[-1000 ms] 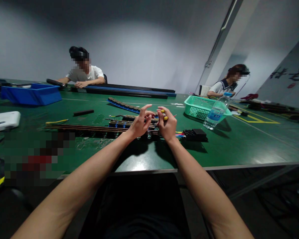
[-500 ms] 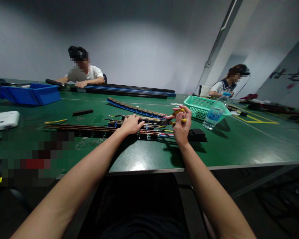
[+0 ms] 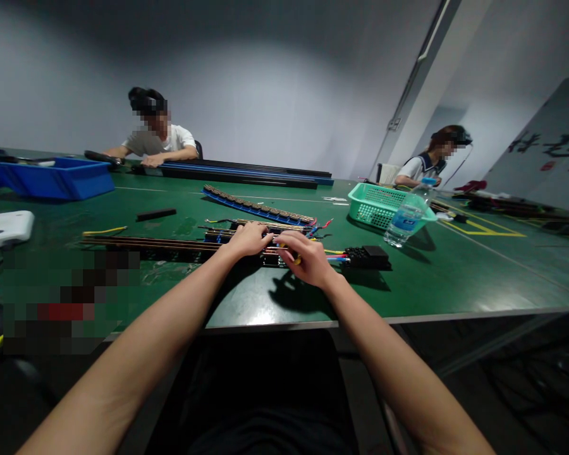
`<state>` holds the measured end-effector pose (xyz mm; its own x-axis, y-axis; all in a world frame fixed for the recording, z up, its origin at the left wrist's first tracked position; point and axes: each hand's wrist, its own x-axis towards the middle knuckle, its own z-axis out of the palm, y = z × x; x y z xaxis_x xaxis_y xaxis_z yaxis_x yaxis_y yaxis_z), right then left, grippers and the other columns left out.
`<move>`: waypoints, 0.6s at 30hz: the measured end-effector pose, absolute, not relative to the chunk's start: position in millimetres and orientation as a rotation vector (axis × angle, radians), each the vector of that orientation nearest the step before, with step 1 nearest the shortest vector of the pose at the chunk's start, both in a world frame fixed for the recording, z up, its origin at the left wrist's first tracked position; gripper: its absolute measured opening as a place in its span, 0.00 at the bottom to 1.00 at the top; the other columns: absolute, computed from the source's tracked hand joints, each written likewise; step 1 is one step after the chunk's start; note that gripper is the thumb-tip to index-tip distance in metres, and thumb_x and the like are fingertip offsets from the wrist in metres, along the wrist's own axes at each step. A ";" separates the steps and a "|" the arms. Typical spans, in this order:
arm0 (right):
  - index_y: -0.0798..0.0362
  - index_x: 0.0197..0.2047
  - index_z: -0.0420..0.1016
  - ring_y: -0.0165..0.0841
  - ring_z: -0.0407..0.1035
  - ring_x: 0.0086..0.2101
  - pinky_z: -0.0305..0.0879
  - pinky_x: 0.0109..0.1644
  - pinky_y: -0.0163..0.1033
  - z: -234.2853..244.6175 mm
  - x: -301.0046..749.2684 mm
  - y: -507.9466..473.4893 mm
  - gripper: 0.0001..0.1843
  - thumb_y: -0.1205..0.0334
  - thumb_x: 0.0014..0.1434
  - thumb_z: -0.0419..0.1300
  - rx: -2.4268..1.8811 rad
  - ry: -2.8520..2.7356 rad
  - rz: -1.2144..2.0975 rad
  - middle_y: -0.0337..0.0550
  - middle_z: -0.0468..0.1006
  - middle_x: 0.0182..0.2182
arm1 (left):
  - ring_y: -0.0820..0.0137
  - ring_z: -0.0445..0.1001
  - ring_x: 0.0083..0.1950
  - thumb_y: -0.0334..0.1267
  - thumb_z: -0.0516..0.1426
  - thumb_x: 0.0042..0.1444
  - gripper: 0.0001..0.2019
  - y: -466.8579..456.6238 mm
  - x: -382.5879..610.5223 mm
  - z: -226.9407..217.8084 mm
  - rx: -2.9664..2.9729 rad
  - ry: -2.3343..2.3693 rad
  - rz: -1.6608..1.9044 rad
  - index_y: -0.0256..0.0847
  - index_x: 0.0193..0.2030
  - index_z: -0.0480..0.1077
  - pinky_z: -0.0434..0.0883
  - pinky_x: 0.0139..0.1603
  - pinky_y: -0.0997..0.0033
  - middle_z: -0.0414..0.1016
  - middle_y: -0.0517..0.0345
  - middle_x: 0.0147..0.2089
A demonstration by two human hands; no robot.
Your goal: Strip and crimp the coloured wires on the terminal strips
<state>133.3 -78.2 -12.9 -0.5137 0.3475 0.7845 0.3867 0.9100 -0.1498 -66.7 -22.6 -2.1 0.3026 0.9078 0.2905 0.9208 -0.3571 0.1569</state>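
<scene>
My left hand [image 3: 247, 240] is closed over a long black strip with copper-coloured rails [image 3: 171, 245], its fingers curled over the far side. Close beside it, my right hand [image 3: 306, 258] is wrapped round yellow-handled pliers [image 3: 298, 260]; their jaws are hidden by my fingers. Red, blue and yellow wires [image 3: 336, 256] run from the strip's right part to a black block [image 3: 368, 257]. Just behind lies a second, blue-edged strip [image 3: 258, 205], set at a slant, with loose red and blue wire ends [image 3: 323, 225] at its right end.
Right of the strips stand a green basket [image 3: 374, 205] and a water bottle [image 3: 408, 218]. A blue bin [image 3: 57, 180], a white device [image 3: 7, 229] and a short black bar [image 3: 156, 215] are on the left. Two people sit across the green table [image 3: 455, 278], one by long black bars [image 3: 246, 174].
My right hand has moved left and down with the pliers, from the wire ends to beside my left hand. The left hand stays on the strip.
</scene>
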 end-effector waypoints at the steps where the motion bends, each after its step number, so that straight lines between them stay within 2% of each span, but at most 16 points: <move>1: 0.42 0.54 0.75 0.36 0.77 0.49 0.74 0.47 0.38 -14.0 131.4 -79.4 0.14 0.62 0.67 0.56 -0.509 -2.249 -0.096 0.44 0.81 0.52 | 0.50 0.74 0.56 0.50 0.49 0.67 0.20 -22.6 -66.8 -2.1 -2.499 -1.752 -0.510 0.41 0.46 0.77 0.70 0.55 0.53 0.78 0.43 0.53; 4: 0.40 0.54 0.76 0.34 0.79 0.47 0.74 0.43 0.36 -17.3 126.9 -81.2 0.15 0.62 0.67 0.55 -0.542 -2.378 -0.191 0.41 0.81 0.53 | 0.53 0.74 0.56 0.50 0.49 0.67 0.19 -23.2 -66.7 -1.3 -2.484 -1.744 -0.479 0.43 0.45 0.77 0.70 0.54 0.56 0.79 0.45 0.53; 6: 0.41 0.55 0.75 0.34 0.79 0.45 0.74 0.40 0.35 -17.9 125.4 -81.5 0.16 0.62 0.67 0.55 -0.578 -2.305 -0.178 0.43 0.80 0.54 | 0.52 0.74 0.56 0.50 0.48 0.67 0.20 -23.8 -66.6 -0.7 -2.484 -1.747 -0.470 0.43 0.47 0.77 0.70 0.54 0.55 0.78 0.45 0.54; 9: 0.46 0.55 0.73 0.33 0.76 0.39 0.73 0.34 0.35 -15.4 125.2 -81.7 0.14 0.62 0.67 0.55 -0.657 -2.000 -0.109 0.50 0.76 0.52 | 0.51 0.73 0.57 0.51 0.48 0.67 0.21 -24.2 -66.4 -0.3 -2.492 -1.754 -0.472 0.42 0.49 0.77 0.70 0.55 0.54 0.77 0.44 0.55; 12: 0.48 0.51 0.73 0.34 0.72 0.39 0.72 0.34 0.37 -10.6 126.1 -81.3 0.11 0.59 0.67 0.56 -0.768 -1.618 -0.077 0.51 0.70 0.47 | 0.52 0.73 0.57 0.51 0.48 0.67 0.21 -24.0 -66.4 -0.5 -2.497 -1.755 -0.480 0.41 0.47 0.77 0.70 0.56 0.54 0.77 0.44 0.54; 14: 0.48 0.49 0.73 0.33 0.71 0.38 0.71 0.33 0.36 -7.9 127.0 -79.7 0.11 0.56 0.67 0.56 -0.821 -1.414 -0.027 0.48 0.68 0.44 | 0.52 0.73 0.57 0.50 0.47 0.68 0.21 -24.0 -66.4 -0.3 -2.495 -1.763 -0.473 0.40 0.48 0.76 0.69 0.57 0.54 0.77 0.43 0.55; 18: 0.47 0.49 0.69 0.25 0.64 0.23 0.62 0.25 0.32 -4.1 130.7 -73.1 0.12 0.50 0.68 0.55 -0.829 -1.229 0.228 0.34 0.65 0.30 | 0.53 0.71 0.59 0.50 0.46 0.68 0.23 -25.0 -66.3 1.3 -2.480 -1.826 -0.409 0.40 0.54 0.75 0.68 0.59 0.55 0.74 0.43 0.58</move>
